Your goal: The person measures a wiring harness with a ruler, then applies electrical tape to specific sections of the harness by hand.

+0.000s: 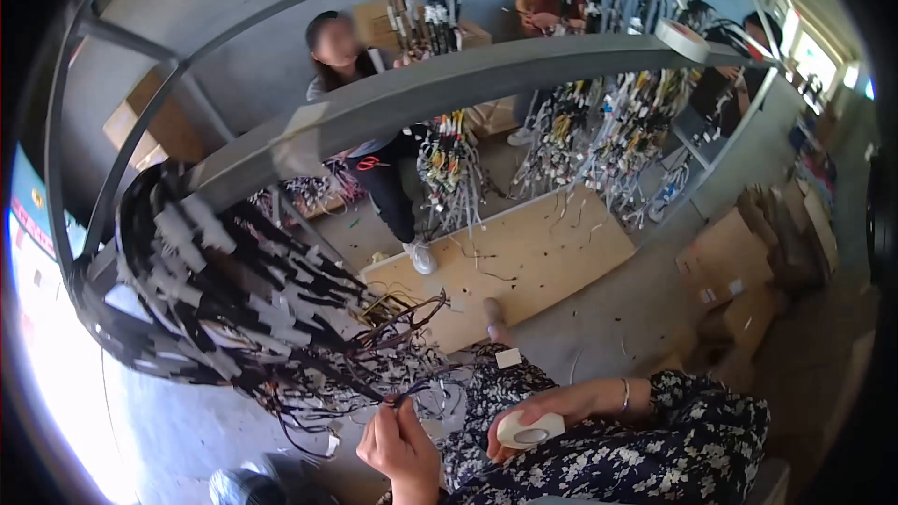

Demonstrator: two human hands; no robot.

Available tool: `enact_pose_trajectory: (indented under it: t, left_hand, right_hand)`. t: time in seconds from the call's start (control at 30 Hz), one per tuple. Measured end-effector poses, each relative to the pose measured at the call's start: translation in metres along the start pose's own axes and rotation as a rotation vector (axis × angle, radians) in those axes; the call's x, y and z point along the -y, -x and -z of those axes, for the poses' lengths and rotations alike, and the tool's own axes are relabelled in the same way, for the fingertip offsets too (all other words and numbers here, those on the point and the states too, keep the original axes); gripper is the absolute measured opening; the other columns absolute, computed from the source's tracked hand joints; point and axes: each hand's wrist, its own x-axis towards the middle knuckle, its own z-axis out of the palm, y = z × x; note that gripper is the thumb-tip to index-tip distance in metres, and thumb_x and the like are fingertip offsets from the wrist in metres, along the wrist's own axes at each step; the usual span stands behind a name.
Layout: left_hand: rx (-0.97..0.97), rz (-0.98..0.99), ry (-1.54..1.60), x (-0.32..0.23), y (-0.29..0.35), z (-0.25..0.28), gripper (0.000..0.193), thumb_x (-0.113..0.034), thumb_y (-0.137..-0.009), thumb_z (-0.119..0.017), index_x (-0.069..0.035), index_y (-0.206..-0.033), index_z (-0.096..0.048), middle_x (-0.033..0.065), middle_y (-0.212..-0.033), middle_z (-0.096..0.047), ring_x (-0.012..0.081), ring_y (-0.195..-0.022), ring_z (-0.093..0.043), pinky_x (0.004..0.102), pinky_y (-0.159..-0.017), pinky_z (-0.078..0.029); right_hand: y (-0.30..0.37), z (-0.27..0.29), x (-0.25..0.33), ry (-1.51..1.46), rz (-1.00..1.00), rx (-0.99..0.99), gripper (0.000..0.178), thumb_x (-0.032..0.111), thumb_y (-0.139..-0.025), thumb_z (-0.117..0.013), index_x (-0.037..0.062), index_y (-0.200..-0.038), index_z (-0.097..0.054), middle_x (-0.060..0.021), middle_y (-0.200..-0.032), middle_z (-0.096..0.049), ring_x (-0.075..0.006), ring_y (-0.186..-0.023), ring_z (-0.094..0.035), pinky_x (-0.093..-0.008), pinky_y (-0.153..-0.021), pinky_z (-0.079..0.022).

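My left hand [400, 444] is closed, its thumb and fingers pinching dark wires at the lower end of a hanging bundle. That bundle of wire harnesses [201, 290], black with white tape wraps, hangs from the left of the metal frame and fans out toward my hand. Near my lap, my right hand [524, 416] is closed around a roll of white tape [530, 431]. A small pale tag [508, 358] rests against my flowered clothing, above the tape.
A grey metal rail [412, 93] curves across in front of me, with another tape roll [683, 40] on it. More wire harnesses [645, 112] hang further along. A wooden board [561, 252] lies below. Cardboard boxes [725, 257] stand at right. Several people work beyond the rail.
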Motion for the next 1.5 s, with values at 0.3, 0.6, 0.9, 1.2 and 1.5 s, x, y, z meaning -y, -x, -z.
enact_pose_trajectory:
  t: [0.3, 0.6, 0.9, 1.2, 1.5]
  left_hand:
    - [0.012, 0.303, 0.147, -0.027, -0.008, 0.017, 0.037, -0.014, -0.093, -0.071, -0.003, -0.070, -0.044, 0.0109, -0.054, -0.037, 0.0230, -0.047, -0.033, 0.0376, -0.044, -0.031]
    - [0.398, 0.290, 0.138, -0.021, 0.000, 0.045, 0.043, -0.021, -0.083, -0.082, -0.002, -0.092, -0.044, 0.0107, -0.070, -0.043, 0.0279, -0.062, -0.044, 0.0410, -0.060, -0.041]
    - [0.435, 0.391, 0.263, -0.018, 0.011, 0.043, 0.080, -0.017, -0.079, -0.085, 0.000, -0.144, -0.041, 0.0047, -0.074, -0.044, 0.0201, -0.064, -0.046, 0.0332, -0.059, -0.043]
    - [0.386, 0.359, 0.294, -0.014, 0.011, 0.041, 0.064, -0.014, -0.083, -0.081, -0.005, -0.139, -0.051, 0.0022, -0.066, -0.044, 0.0174, -0.057, -0.046, 0.0322, -0.052, -0.041]
    - [0.526, 0.206, 0.280, -0.002, 0.005, 0.048, 0.051, 0.001, -0.082, -0.074, 0.012, -0.125, -0.049, 0.0132, -0.098, -0.070, 0.0146, -0.057, -0.057, 0.0278, -0.055, -0.048]
  right_hand:
    - [-0.086, -0.012, 0.008, 0.979, 0.327, -0.163, 0.060, 0.037, -0.085, -0.075, -0.0004, -0.125, -0.049, -0.0152, -0.109, -0.059, -0.0257, -0.099, -0.060, -0.0375, -0.085, -0.048]
    - [-0.081, -0.019, 0.041, 1.283, 0.503, -0.474, 0.085, 0.035, -0.079, -0.076, -0.0027, -0.143, -0.035, -0.0235, -0.123, -0.054, -0.0404, -0.116, -0.053, -0.0470, -0.100, -0.042]
    - [-0.083, -0.027, 0.039, 1.530, 0.510, -0.522, 0.101, 0.040, -0.079, -0.078, -0.0033, -0.151, -0.022, -0.0257, -0.132, -0.048, -0.0430, -0.112, -0.047, -0.0482, -0.098, -0.041]
    - [-0.081, -0.033, 0.037, 1.446, 0.528, -0.515, 0.094, 0.037, -0.083, -0.076, 0.0038, -0.153, -0.024, -0.0233, -0.128, -0.054, -0.0437, -0.112, -0.051, -0.0507, -0.098, -0.042]
    - [-0.079, -0.035, 0.034, 1.424, 0.495, -0.498, 0.097, 0.029, -0.078, -0.081, 0.0060, -0.153, -0.025, -0.0246, -0.134, -0.051, -0.0449, -0.121, -0.050, -0.0500, -0.101, -0.044]
